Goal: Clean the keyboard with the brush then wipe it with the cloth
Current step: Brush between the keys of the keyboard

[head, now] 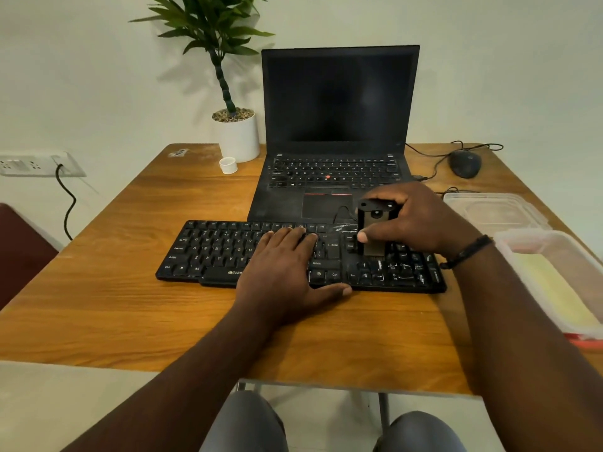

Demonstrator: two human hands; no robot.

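- The black keyboard (248,252) lies flat on the wooden counter (130,288), near the middle, with its long side running from 9 o'clock to 3 o'clock.
- The left hand (287,269) lies flat on the middle keys with its fingers straight and its thumb along the front edge of the keyboard. It holds nothing.
- The right hand (421,220) is at the 3 o'clock end of the keyboard. Its fingers and thumb are curled round a small black brush (375,223), which stands upright.
- The bottom of the brush touches the keys by the number pad.
- White marks and bits of dust show on the keys at the right end.
- A black laptop (339,125) sits open at 12 o'clock, just behind the keyboard. Its screen is dark.
- A green plant in a white pot (239,138) stands at 11 o'clock, beside the laptop, with a small white cap (228,165) in front of it.
- A dark mouse (465,163) with a wire rests at 2 o'clock.
- Two clear plastic boxes sit at 3 o'clock. The far box (492,210) is shut with a lid. The near box (554,282) has something pale yellow inside, and I cannot tell if that is the cloth.
- A dark band (466,252) is on the right wrist.
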